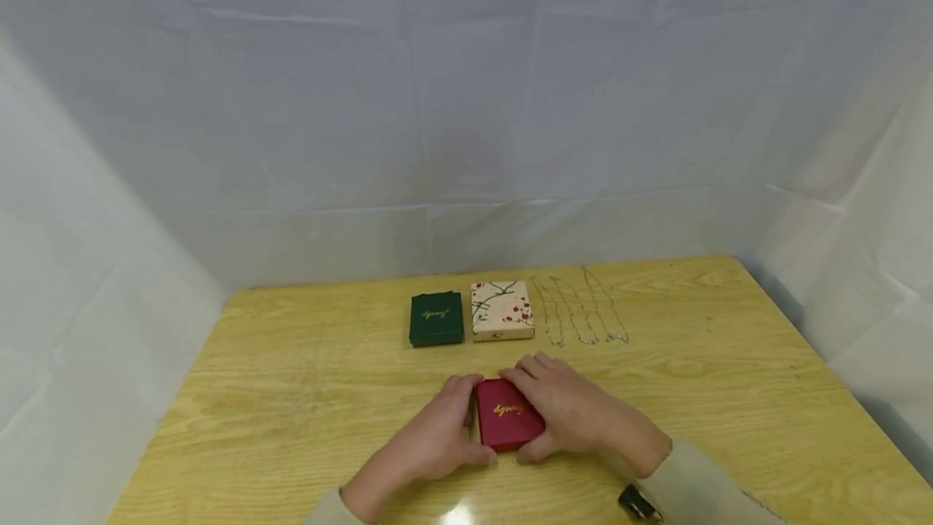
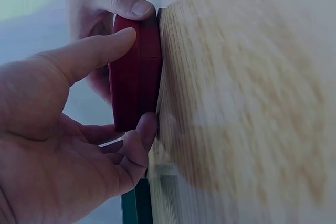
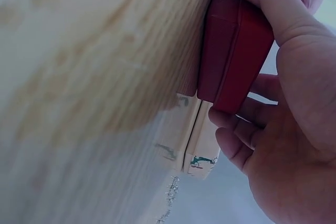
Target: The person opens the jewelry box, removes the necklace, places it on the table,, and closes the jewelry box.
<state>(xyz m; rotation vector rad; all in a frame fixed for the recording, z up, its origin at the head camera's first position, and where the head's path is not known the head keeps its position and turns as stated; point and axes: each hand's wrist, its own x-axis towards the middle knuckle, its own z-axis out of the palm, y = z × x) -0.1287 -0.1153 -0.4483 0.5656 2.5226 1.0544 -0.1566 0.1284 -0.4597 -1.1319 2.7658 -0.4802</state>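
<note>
A small red jewelry box (image 1: 503,424) with gold lettering on its lid rests on the table near the front. My left hand (image 1: 440,432) holds its left side, thumb at the near edge and fingers at the far edge. From the other side my right hand (image 1: 576,411) grips the same box, its fingers lying over the far right corner. In the left wrist view, the red box (image 2: 125,87) has its lid on, with a seam along the side. The right wrist view also has the red box (image 3: 244,56) between thumb and fingers. Its inside is hidden.
Behind the hands stand a green box (image 1: 436,318) with gold lettering and a cream box (image 1: 503,310) with a floral print. Several thin silver chain necklaces (image 1: 585,314) lie to their right. White sheeting (image 1: 466,120) surrounds the wooden table (image 1: 306,395).
</note>
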